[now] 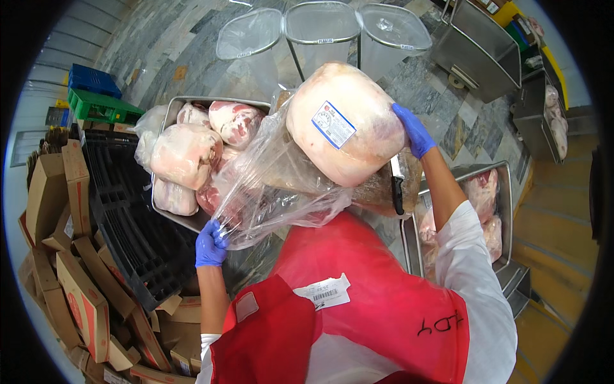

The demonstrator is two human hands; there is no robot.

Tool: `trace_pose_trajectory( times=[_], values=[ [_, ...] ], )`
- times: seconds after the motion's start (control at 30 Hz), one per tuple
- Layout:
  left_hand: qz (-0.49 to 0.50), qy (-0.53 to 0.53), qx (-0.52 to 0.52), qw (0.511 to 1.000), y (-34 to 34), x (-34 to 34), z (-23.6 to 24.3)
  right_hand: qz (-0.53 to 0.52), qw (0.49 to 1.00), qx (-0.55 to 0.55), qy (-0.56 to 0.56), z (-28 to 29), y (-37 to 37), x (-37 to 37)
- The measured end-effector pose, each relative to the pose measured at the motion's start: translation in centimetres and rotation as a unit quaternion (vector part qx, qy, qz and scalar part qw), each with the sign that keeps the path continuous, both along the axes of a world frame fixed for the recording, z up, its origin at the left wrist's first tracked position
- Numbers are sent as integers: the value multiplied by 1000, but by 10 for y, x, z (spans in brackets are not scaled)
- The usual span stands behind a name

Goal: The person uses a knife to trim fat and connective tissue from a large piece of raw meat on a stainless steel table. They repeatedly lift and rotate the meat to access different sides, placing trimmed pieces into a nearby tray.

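A large pale cut of meat (342, 125), labelled and half out of its clear plastic bag (268, 192), is held up at chest height. The right hand (412, 131) grips its far side; the left hand (210, 245) pinches the bag's loose end (both in blue gloves). The wrapper looks mostly peeled but not yet free. Below, a steel tray (167, 112) holds more wrapped cuts.

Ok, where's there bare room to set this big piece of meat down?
Bare spots: the black pallet between the cardboard boxes and the left tray, and the stone floor beyond. Both the left tray and the right tray are crowded with meat.
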State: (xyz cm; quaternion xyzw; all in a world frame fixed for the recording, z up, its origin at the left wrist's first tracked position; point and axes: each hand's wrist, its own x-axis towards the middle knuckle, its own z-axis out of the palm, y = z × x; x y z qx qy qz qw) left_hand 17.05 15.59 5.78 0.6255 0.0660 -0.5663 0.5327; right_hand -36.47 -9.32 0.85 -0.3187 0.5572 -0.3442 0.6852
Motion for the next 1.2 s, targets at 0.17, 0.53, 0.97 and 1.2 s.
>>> trace_pose_trajectory(
  times=[0.17,0.53,0.97,1.2],
  values=[
    [-128,-123,-222,959,-35,-13,12,-70,995,36,-65,-9,50,19],
    [-476,-628,-228,572,-178,-270,-23,-149,963,92,-207,-43,122,30],
    [-276,-610,-285,686,-218,-237,-120,-57,994,-16,95,-51,170,29],
    [-257,-630,-190,707,-211,-95,-133,33,777,-329,536,-10,158,53]
  ],
)
